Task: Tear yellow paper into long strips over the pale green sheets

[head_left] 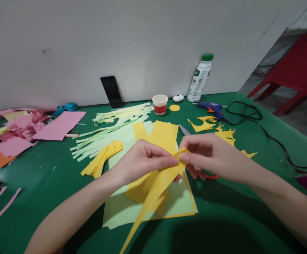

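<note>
Before the tabletop's back edge (50, 197), mid-width: yellow paper (160, 183) is pinched by left hand (145, 160) and right hand (211, 151).
Yellow strips (103, 157): apparently already cut, piled.
Pale-green sheets (116, 208): seemingly left whole.

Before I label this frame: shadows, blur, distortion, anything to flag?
Head view: broad dark shadow on the green tabletop, bottom centre to right; head view: white bottle and black smartphone lean opposite ways, perhaps partly wide-angle stretch; head view: bottle's small print unreadable; head view: left hand, right hand and yellow paper strip have readable outlines, no heavy motion blur.
</note>
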`<state>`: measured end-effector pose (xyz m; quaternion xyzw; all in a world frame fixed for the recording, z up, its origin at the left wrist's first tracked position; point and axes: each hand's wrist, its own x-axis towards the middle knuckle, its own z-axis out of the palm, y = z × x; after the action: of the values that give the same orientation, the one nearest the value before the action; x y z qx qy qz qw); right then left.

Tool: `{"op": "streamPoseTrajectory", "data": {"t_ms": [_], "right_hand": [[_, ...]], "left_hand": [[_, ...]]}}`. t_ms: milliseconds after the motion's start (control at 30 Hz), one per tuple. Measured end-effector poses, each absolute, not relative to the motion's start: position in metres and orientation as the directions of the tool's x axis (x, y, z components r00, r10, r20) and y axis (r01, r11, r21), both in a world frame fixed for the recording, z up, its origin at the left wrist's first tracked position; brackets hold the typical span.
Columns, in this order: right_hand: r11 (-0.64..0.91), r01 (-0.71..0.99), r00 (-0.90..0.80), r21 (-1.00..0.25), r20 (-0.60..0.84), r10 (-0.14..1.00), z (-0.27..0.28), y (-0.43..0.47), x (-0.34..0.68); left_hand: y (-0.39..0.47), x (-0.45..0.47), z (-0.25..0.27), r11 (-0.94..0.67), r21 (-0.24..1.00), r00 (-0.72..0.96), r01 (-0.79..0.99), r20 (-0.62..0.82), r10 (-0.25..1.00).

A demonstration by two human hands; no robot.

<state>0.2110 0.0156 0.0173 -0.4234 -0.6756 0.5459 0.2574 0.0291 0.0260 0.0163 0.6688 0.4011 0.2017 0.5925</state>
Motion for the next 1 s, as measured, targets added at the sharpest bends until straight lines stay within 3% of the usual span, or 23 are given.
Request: {"op": "streamPoseTrajectory", "data": {"t_ms": [100, 267, 400, 600, 833, 1000], "right_hand": [[0.218, 0.419, -0.644, -0.881, -0.119, 0.756, 0.015, 0.018, 0.210], [0.367, 0.387, -0.790, -0.846, -0.100, 0.605, 0.014, 0.023, 0.212], [0.473, 0.427, -0.817, -0.771, -0.104, 0.567, 0.017, 0.031, 0.227], [0.358, 0.501, -0.664, -0.788, -0.084, 0.743, 0.021, 0.039, 0.241], [0.395, 0.473, -0.737, -0.787, -0.108, 0.667, 0.018, 0.024, 0.217], [0.186, 0.556, -0.647, -0.810, -0.282, 0.708, 0.023, 0.030, 0.234]], "left_hand": [[0.027, 0.030, 0.016, 0.016, 0.908, 0.649, 0.418, -0.311, 0.694], [0.026, 0.029, 0.015, 0.000, 0.879, 0.701, 0.477, -0.381, 0.603], [0.026, 0.028, 0.013, 0.004, 0.874, 0.709, 0.486, -0.396, 0.583], [0.027, 0.026, 0.017, -0.018, 0.864, 0.705, 0.504, -0.399, 0.586], [0.026, 0.030, 0.013, -0.039, 0.841, 0.676, 0.539, -0.405, 0.616], [0.029, 0.028, 0.018, -0.041, 0.834, 0.684, 0.550, -0.421, 0.595]]}}
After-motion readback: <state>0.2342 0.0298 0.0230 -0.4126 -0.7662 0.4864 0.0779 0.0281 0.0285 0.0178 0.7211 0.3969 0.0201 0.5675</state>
